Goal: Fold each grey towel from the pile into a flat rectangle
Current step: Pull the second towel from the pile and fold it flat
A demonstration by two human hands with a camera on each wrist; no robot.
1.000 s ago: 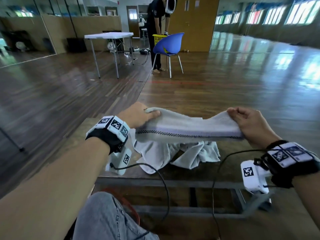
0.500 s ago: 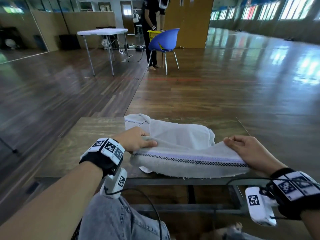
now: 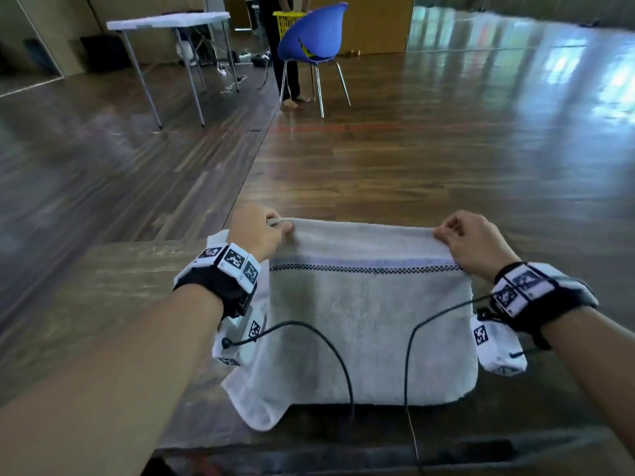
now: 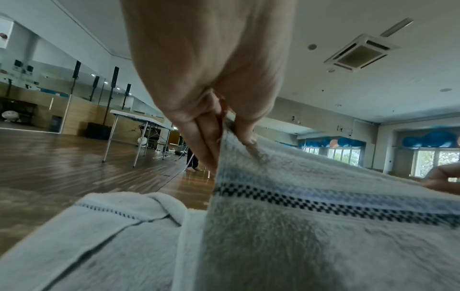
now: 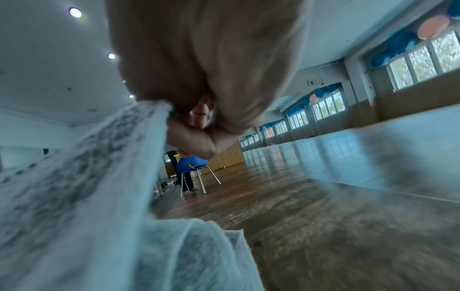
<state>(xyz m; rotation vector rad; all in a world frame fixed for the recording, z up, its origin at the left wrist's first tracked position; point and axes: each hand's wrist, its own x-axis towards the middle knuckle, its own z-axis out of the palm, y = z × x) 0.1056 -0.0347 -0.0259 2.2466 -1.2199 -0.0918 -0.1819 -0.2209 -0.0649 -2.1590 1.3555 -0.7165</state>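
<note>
The left hand and the right hand each pinch a far corner of the grey towel; no readable writing.

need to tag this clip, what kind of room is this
Probably a dance or exercise studio used as a workspace: a broad polished wooden floor, a row of windows along one wall, and little furniture beyond a white folding table and a blue chair.

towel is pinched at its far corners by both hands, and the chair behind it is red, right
Not quite: the chair is blue, as the head view shows. The rest holds: the left hand and right hand pinch the far corners of the towel.
</note>
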